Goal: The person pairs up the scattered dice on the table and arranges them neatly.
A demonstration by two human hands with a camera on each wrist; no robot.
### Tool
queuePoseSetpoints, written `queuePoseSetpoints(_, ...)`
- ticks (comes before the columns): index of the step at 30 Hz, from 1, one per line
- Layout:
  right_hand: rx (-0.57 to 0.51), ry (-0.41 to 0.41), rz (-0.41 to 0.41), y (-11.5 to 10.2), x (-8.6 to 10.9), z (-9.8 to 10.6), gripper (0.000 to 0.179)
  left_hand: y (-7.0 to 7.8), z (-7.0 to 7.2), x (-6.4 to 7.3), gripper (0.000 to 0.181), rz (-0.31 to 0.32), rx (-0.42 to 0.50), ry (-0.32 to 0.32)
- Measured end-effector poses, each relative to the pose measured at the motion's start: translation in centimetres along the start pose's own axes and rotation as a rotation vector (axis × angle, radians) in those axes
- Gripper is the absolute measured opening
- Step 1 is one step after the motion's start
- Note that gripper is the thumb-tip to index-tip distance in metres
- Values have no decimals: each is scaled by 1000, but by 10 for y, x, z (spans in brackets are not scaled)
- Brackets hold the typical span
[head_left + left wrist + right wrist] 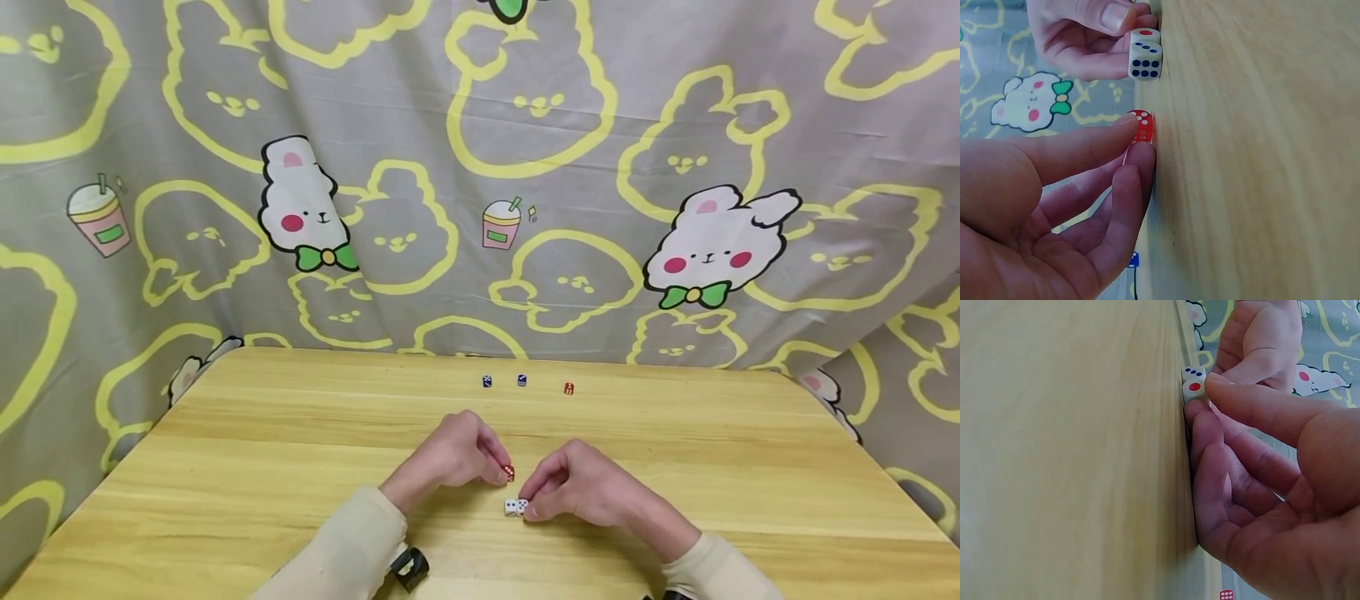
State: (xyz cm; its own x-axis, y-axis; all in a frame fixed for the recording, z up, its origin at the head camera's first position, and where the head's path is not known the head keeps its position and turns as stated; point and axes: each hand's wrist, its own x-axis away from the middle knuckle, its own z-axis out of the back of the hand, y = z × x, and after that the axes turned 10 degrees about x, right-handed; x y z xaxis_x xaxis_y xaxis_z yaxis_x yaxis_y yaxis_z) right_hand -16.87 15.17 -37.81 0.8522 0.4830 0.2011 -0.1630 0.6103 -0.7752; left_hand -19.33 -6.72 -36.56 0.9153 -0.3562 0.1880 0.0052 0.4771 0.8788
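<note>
My left hand [459, 450] pinches a red die [509, 473] with white pips between thumb and fingers, low over the wooden table. In the left wrist view the red die [1142, 125] shows between the thumb and a fingertip. Two white dice sit side by side on the table nearer to me: a left white die [511, 507] and a right white die [522, 507]. My right hand [581, 487] pinches the right white die, whose single red pip [1194, 387] faces the right wrist camera. The red die is just beyond the white pair.
Farther back on the table [337, 408] lie two blue dice, a left blue die [487, 381] and a right blue die [522, 380], with another red die [568, 388] to their right. A patterned grey curtain [420, 208] hangs behind the table's far edge.
</note>
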Motion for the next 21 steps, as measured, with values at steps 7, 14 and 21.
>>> queuePoseSetpoints(7, -12, -10, -12, 0, 0, 1, 15, -1, 0, -1, 15, -8, -6, 1)
queuePoseSetpoints(14, -18, -13, -19, 0, -2, 1, 16, -2, 1, -2, 14, -4, -8, -3)
queuePoseSetpoints(21, -11, -9, -14, 0, -1, 1, 16, -1, 1, -1, 14, -1, -2, -6)
